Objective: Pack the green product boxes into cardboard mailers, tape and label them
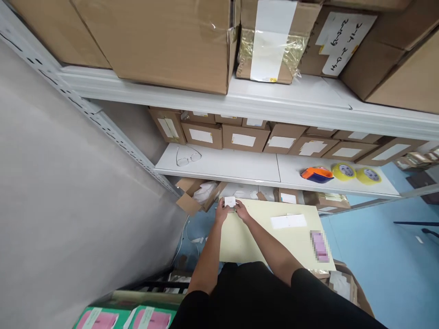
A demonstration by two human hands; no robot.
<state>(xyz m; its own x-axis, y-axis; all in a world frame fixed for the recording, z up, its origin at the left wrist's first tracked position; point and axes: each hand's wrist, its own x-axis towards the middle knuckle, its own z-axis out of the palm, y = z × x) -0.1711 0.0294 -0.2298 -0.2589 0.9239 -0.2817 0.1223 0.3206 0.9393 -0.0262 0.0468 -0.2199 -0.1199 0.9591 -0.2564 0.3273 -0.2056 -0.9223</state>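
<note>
Between my two hands, at the far left corner of a pale yellow board (pixel 247 237), is a small white box (pixel 229 201). My left hand (pixel 221 212) grips its left side, and my right hand (pixel 242 211) has its fingers on the right side. The fingers of both hands are closed about the box. Fine detail under the box is too small to make out. Farther right on the board lie flat white paper pieces (pixel 288 221) and a blurred pink item (pixel 319 246), both apart from my hands.
A white shelf (pixel 240 162) spans ahead, bearing eyeglasses (pixel 188 158), an orange and blue tape dispenser (pixel 317 174), yellow tape rolls (pixel 344 172) and several labelled cardboard boxes (pixel 245 138). An open carton (pixel 190 201) sits beyond the board's left corner. A grey wall (pixel 85 196) stands left.
</note>
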